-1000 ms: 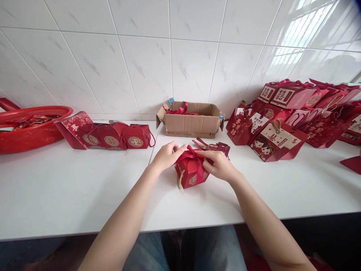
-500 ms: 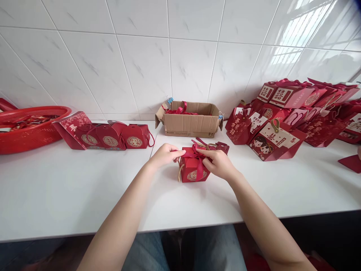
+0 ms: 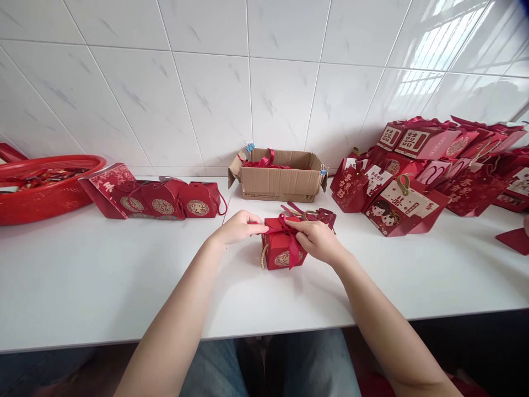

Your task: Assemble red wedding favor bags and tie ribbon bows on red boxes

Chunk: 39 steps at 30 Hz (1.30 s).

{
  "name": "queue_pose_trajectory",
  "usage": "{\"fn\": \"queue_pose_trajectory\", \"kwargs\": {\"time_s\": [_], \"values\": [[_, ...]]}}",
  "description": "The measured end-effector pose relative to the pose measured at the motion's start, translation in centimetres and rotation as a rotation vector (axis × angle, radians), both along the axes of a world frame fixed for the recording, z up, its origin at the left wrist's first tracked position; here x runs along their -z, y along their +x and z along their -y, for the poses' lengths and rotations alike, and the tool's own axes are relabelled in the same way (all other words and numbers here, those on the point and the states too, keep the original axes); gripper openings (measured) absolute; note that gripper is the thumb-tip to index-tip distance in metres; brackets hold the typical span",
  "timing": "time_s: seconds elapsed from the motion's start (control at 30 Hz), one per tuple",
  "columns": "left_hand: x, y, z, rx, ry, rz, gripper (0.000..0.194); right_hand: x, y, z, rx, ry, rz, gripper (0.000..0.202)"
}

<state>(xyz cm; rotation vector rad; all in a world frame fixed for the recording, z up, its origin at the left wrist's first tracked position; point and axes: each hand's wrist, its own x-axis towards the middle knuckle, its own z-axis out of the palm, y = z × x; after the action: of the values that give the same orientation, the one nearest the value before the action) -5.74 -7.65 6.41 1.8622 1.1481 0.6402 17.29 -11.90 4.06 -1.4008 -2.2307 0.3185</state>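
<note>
Head view: a small red gift box stands upright on the white counter, between the person's two hands and near the middle of the work surface. A round gold emblem marks its front, and a twisted cord handle hangs at its left side. A dark red satin ribbon crosses the lid, gathered in a bow at the top, with one tail falling over the front face.

The left hand has thumb and forefinger together, pinched on the ribbon at the box's upper left edge. The right hand lays its extended forefinger on the bow from the other side, the remaining fingers curled beside the box; whether its thumb and fingers clamp any ribbon cannot be told.

Just behind the box lies a loose bunch of dark red straps. Farther back, near the tiled wall, sits an open-topped cardboard carton with red ribbon inside and blue binder clips at its ends. To the left, a row of red boxes stands next to a red plastic basket. To the right, decorated red boxes are stacked, a cartoon-couple box at the front.
</note>
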Motion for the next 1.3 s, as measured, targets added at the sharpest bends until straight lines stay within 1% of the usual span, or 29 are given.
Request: {"fn": "queue_pose_trajectory", "kwargs": {"time_s": [0.03, 0.13, 0.17, 0.2, 0.23, 0.27, 0.3, 0.4, 0.43, 0.47, 0.5, 0.57, 0.67, 0.73, 0.8, 0.87, 0.9, 1.0, 1.07, 1.13, 1.2, 1.3], "values": [[-0.1, -0.2, 0.0, 0.062, -0.007, -0.010, 0.034, 0.1, 0.1, -0.1, -0.018, 0.012, -0.024, 0.052], [-0.6, -1.0, 0.1, 0.315, -0.063, -0.040, 0.042, 0.6, 0.4, -0.5, -0.108, 0.057, -0.127, 0.050], [-0.7, -1.2, 0.0, 0.371, -0.077, -0.032, 0.046, 0.8, 0.5, -0.6, -0.127, 0.073, -0.166, 0.050], [-0.7, -1.3, -0.1, 0.390, -0.082, -0.003, 0.051, 0.9, 0.6, -0.7, -0.132, 0.088, -0.203, 0.050], [-0.6, -1.4, -0.2, 0.366, -0.077, 0.047, 0.057, 1.0, 0.6, -0.8, -0.121, 0.103, -0.233, 0.050], [-0.4, -1.4, -0.4, 0.296, -0.058, 0.113, 0.061, 1.1, 0.6, -0.8, -0.099, 0.117, -0.256, 0.049], [-0.2, -1.3, -0.7, 0.186, -0.030, 0.187, 0.064, 1.2, 0.6, -0.9, -0.076, 0.132, -0.270, 0.048], [0.6, -0.6, -1.4, -0.236, 0.090, 0.365, 0.061, 1.2, 0.6, -1.0, -0.035, 0.181, -0.292, 0.041], [0.8, -0.3, -1.6, -0.340, 0.125, 0.390, 0.057, 1.2, 0.6, -0.9, -0.025, 0.194, -0.301, 0.039], [1.0, 0.0, -1.6, -0.399, 0.144, 0.398, 0.051, 1.2, 0.6, -0.9, -0.017, 0.203, -0.315, 0.036], [1.1, 0.3, -1.5, -0.408, 0.143, 0.388, 0.046, 1.1, 0.6, -0.9, -0.009, 0.206, -0.334, 0.034], [1.4, 1.0, -1.0, -0.321, 0.097, 0.350, 0.039, 1.2, 0.5, -0.9, 0.003, 0.194, -0.389, 0.031], [1.6, 2.1, -0.2, -0.165, 0.036, 0.311, 0.040, 1.4, 0.4, -1.1, 0.018, 0.150, -0.499, 0.031], [1.7, 2.5, 0.1, -0.154, 0.059, 0.278, 0.039, 1.6, 0.3, -1.3, 0.027, 0.117, -0.580, 0.032], [1.8, 2.5, 0.1, -0.190, 0.087, 0.254, 0.037, 1.7, 0.2, -1.5, 0.028, 0.076, -0.675, 0.036], [1.9, 2.2, -0.1, -0.196, 0.053, 0.281, 0.037, 1.6, 0.2, -1.6, 0.037, 0.039, -0.762, 0.042], [1.9, 2.1, -0.2, -0.177, 0.012, 0.310, 0.036, 1.5, 0.3, -1.6, 0.058, 0.021, -0.782, 0.043], [1.9, 1.7, -0.4, -0.120, -0.114, 0.375, 0.034, 1.1, 0.5, -1.5, 0.175, -0.065, -0.712, 0.044], [1.8, 1.6, -0.4, -0.102, -0.157, 0.397, 0.033, 0.7, 0.6, -1.3, 0.211, -0.127, -0.667, 0.050], [1.7, 1.5, -0.4, -0.064, -0.197, 0.428, 0.033, 0.3, 0.5, -1.1, 0.187, -0.175, -0.711, 0.052], [1.6, 1.4, -0.4, -0.016, -0.248, 0.459, 0.033, 0.0, 0.4, -0.9, 0.143, -0.232, -0.805, 0.051], [1.7, 1.3, -0.5, 0.001, -0.286, 0.485, 0.031, -0.1, 0.3, -0.8, 0.086, -0.330, -0.914, 0.048]]}}
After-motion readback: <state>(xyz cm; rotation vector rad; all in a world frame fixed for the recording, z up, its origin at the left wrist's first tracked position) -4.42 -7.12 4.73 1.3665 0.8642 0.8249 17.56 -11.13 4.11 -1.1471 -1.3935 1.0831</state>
